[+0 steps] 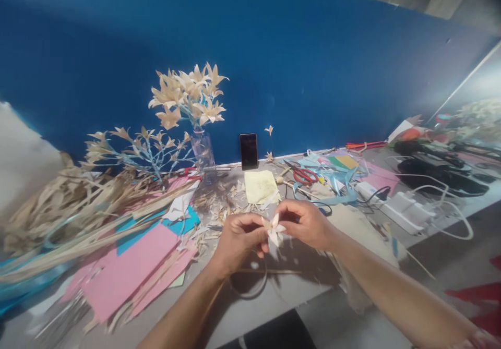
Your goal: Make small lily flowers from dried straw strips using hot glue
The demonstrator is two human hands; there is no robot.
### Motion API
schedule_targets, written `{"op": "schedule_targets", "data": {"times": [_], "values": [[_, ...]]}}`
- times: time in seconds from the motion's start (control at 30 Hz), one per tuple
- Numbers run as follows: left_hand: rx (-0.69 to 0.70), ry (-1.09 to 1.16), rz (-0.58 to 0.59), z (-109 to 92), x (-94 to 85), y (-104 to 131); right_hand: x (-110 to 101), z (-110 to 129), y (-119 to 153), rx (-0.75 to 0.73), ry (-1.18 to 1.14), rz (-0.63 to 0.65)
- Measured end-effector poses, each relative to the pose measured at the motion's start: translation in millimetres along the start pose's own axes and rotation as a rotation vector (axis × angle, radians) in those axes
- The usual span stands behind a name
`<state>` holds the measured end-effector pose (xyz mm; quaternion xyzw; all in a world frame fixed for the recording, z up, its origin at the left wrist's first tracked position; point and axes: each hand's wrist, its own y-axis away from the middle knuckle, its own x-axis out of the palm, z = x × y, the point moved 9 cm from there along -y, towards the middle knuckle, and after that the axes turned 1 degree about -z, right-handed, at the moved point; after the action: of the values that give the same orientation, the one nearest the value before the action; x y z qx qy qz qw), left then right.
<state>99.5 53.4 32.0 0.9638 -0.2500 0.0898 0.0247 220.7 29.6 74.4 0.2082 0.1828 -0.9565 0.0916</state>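
Blue wall rises behind a grey worktop crowded with paper, dried strips and tools. At its near middle, one pale flower is held up off the surface between the person's two hands. The left hand pinches it from one side, thumb and fingers closed near its base; the right hand meets it from the other, fingertips gripping at the petals.

Much of this kind of work looks done already: a full bunch of similar flowers stands in a clear bottle against the wall, and to its left spreads a branched spray with blue-wrapped stems and smaller blooms. The flower in the hands seems well along too — its pointed petals are spread into a star — though whether it has a stem cannot be made out behind the fingers.

What appears left is this one bloom's finishing, and it is not yet set with the others. Plenty of material remains for more: a heap of dried strips and pink sheets at the left, blue ribbon and red-handled scissors at the right — with pale scraps strewn between.
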Motion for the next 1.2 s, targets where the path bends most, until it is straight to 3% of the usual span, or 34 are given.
{"op": "schedule_targets", "data": {"times": [0.3,0.73,1.2], "values": [[0.009,0.024,-0.01,6.1,-2.1,-0.7,-0.7,3.3,2.0,0.001,0.044,0.005],[0.107,-0.017,0.004,-1.6,-0.5,0.8,2.6,0.7,9.8,0.063,-0.146,0.052],[0.187,-0.11,-0.033,-9.5,-2.5,3.7,-0.5,9.8,14.3,-0.023,-0.081,-0.041]]}}
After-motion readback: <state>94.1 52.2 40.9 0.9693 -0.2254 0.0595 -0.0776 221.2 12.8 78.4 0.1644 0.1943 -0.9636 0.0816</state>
